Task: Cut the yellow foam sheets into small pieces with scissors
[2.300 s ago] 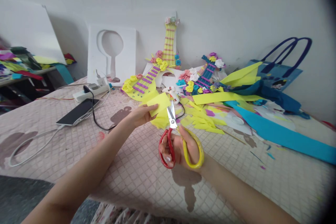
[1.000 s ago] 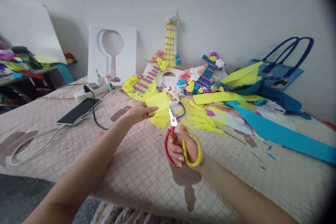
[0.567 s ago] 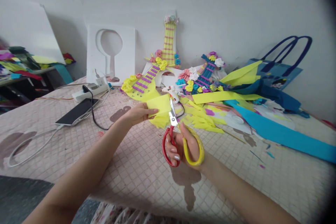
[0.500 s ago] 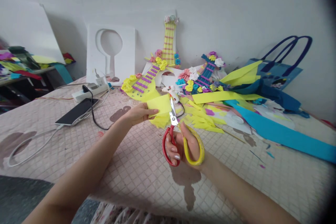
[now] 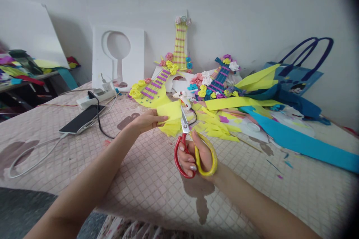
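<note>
My left hand (image 5: pixel 148 120) pinches a piece of yellow crepe paper (image 5: pixel 170 111) by its left edge, thumb on top. In my right hand (image 5: pixel 193 157) is a pair of scissors (image 5: pixel 184 123) with one red and one yellow handle loop, its blades pointing away from me at the paper's right edge. The blades look nearly closed; whether the paper lies between them I cannot tell. Cut yellow strips (image 5: pixel 215 125) lie beyond and to the right of the scissors. Just behind the blades rests a white glue gun (image 5: pixel 183 99).
Flower-trimmed paper guitars (image 5: pixel 157 84) and a white board with a cutout (image 5: pixel 97 52) stand against the wall. A power strip (image 5: pixel 97 99) and a phone (image 5: pixel 81 119) lie left. Blue paper (image 5: pixel 303 142) and a blue bag (image 5: pixel 312 80) are at right.
The scissor blades have come closer together at the paper's right edge, and the handle loops have drawn slightly closer. My left hand has hardly moved.
</note>
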